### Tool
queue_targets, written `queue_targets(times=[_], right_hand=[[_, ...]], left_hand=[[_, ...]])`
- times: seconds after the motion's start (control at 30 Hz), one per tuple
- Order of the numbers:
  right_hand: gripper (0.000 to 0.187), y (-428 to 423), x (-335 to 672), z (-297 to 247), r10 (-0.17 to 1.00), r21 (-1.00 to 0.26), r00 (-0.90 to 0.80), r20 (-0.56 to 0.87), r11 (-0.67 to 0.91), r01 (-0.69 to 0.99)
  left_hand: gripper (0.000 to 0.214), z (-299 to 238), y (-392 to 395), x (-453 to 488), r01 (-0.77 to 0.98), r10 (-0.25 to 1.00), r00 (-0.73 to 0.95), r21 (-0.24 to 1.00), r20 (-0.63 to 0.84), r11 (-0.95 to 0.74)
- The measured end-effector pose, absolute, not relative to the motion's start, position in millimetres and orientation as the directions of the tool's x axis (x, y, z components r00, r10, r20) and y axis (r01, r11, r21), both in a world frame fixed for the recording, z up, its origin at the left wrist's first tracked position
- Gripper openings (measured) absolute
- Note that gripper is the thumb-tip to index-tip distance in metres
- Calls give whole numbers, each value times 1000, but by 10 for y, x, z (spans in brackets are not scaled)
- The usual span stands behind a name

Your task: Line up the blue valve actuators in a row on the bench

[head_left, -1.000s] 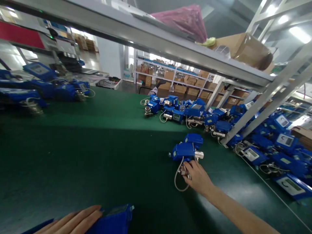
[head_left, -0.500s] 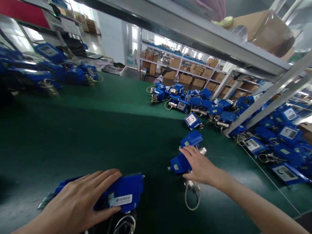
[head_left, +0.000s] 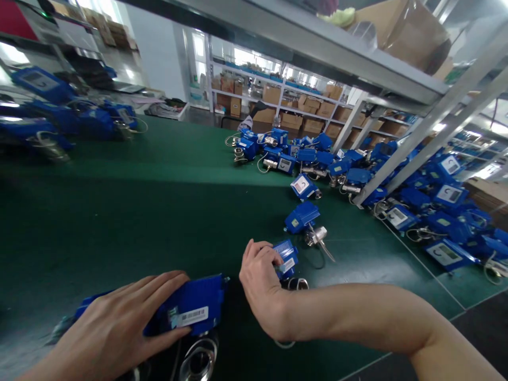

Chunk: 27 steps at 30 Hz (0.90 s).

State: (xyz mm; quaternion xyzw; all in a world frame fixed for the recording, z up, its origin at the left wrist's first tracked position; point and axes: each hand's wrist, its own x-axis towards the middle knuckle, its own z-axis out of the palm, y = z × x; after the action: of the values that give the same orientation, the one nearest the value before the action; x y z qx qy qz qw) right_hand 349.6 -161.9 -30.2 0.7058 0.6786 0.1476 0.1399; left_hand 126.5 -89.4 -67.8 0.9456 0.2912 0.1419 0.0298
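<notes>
Left hand (head_left: pixel 130 312) clamps one blue meter (head_left: pixel 204 299), right hand (head_left: pixel 262 283) a second meter (head_left: pixel 289 256), toward the table's (head_left: pixel 159 222) front edge.

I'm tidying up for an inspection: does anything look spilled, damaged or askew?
No spill or damage is visible. The heap of blue box-shaped devices with metal fittings, at the right of the green bench, looks untidy: they lie jumbled at mixed angles.

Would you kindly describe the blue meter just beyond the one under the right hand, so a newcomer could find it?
On the green tabletop, find the right hand on a white-labelled meter. Just beyond lies the wanted blue meter, its silver fitting to the right. Unlike the white-faced meter behind it, it shows blue casing and no white faceplate.
</notes>
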Motion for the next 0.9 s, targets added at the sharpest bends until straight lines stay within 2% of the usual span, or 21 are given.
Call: queue_targets(times=[0.1, 0.17, 0.2, 0.27, 0.33, 0.37, 0.43, 0.53, 0.67, 0.73, 0.83, 0.9], right_hand=[[39, -1608, 3487, -197, 964, 312, -262, -50, 264, 913], [37, -1623, 3630, -61, 895, 191, -444, -49, 444, 875], [42, -1630, 3738, 6, 876, 120, -481, -33, 481, 868], [66, -1632, 3995, 104, 895, -21, -445, -41, 444, 896], [84, -1615, 4241, 133, 928, -156, -332, -171, 307, 939], [84, -1607, 4335, 125, 924, -214, -298, -240, 250, 944], [72, -1612, 4439, 80, 904, -306, -292, -313, 195, 932], [58, -1709, 4391, -18, 921, -346, -257, -293, 148, 926], [49, -1914, 4122, -142, 950, -392, -102, -294, -22, 920], [54, -1984, 3995, -164, 957, -395, -46, -286, -74, 916], [74, -2001, 3965, -123, 955, -394, -51, -293, -72, 916], [80, -1949, 4121, -69, 946, -471, -104, -306, -56, 880]], left_hand=[[61, -619, -934, 1308, 555, 563, 780, 114, 274, -824], [62, -570, -944, 1327, 532, 535, 801, 90, 267, -842], [62, -544, -944, 1333, 516, 519, 816, 86, 255, -852], [62, -485, -946, 1344, 491, 500, 837, 101, 223, -865], [61, -423, -956, 1359, 486, 501, 843, 121, 198, -866], [61, -394, -966, 1368, 485, 500, 845, 121, 190, -866], [61, -348, -990, 1389, 479, 491, 851, 109, 187, -871], [62, -324, -1019, 1409, 474, 483, 856, 97, 185, -875], [62, -351, -1010, 1390, 483, 493, 852, 97, 176, -870], [61, -368, -991, 1366, 478, 490, 853, 110, 177, -871], [60, -413, -977, 1331, 468, 484, 855, 127, 184, -875], [60, -479, -986, 1314, 486, 508, 831, 149, 227, -861]])
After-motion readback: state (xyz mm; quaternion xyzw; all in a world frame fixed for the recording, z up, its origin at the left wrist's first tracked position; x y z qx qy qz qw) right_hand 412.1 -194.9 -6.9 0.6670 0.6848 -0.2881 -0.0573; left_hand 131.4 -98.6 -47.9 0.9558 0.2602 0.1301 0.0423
